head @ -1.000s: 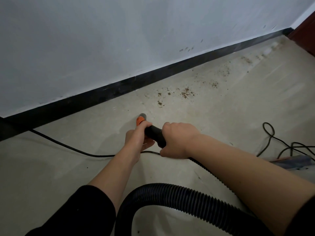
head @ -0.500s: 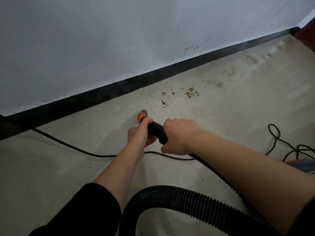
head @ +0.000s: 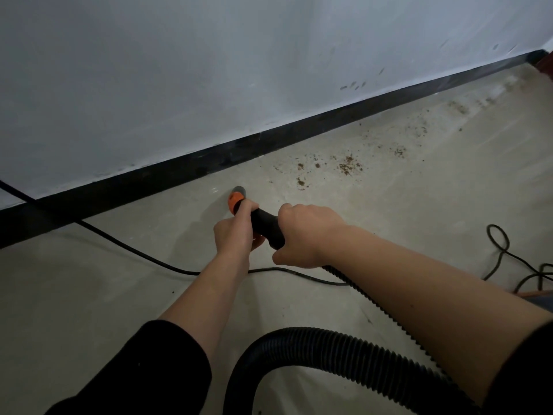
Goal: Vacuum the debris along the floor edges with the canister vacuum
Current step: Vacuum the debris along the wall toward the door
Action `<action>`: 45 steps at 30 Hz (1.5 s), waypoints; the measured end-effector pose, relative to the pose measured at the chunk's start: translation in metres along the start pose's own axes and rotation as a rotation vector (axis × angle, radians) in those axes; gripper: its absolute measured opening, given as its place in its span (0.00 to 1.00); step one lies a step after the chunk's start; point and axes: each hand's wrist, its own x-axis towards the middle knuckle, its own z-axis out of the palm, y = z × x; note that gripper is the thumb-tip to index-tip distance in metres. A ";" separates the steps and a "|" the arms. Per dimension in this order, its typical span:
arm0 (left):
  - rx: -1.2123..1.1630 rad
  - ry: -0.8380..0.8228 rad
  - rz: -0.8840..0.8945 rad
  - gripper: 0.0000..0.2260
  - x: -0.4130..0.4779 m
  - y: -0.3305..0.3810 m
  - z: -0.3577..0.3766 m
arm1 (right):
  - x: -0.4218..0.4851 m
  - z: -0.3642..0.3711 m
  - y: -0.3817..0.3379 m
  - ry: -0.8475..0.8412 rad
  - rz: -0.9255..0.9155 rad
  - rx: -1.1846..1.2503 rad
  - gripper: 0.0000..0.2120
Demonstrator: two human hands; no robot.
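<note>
A plain white painted wall [head: 209, 70] fills the upper half of the view, and below it lies a pale grey smooth floor [head: 89, 310]. A glossy black baseboard strip [head: 179, 172] runs between them, slanting from low left to high right.

A thick black ribbed vacuum hose [head: 344, 345] curves in a loop across the near floor and passes under the right forearm toward the hands. Both arms reach forward, each in a black sleeve pushed up. The right hand [head: 305, 235] wraps its grip firmly round the rear of the black wand handle [head: 266, 224]. The left hand [head: 235, 232] closes its grip round the front of it, just behind the orange collar.

A thin black power cord [head: 134, 250] trails from the left baseboard across the floor and under both forearms; more of it lies looped at the right edge.

The orange-collared, grey-tipped vacuum nozzle [head: 236, 199] has its long axis running from near right to far left. It points away from the person, with its tip down at the floor near the baseboard.

Scattered brown crumbly debris [head: 348, 167] lies on the floor to the right of the tip, apart from it, thinning along the baseboard toward the far corner.
</note>
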 end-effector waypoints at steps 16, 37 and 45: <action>-0.017 -0.103 -0.021 0.11 0.001 0.004 -0.003 | -0.001 0.001 0.007 -0.016 0.056 0.127 0.16; -0.045 -0.033 0.006 0.21 0.032 0.025 -0.031 | 0.030 -0.003 -0.023 0.024 0.023 0.168 0.17; -0.096 0.017 0.048 0.12 0.035 0.026 -0.028 | 0.037 -0.003 -0.024 0.040 0.046 0.241 0.18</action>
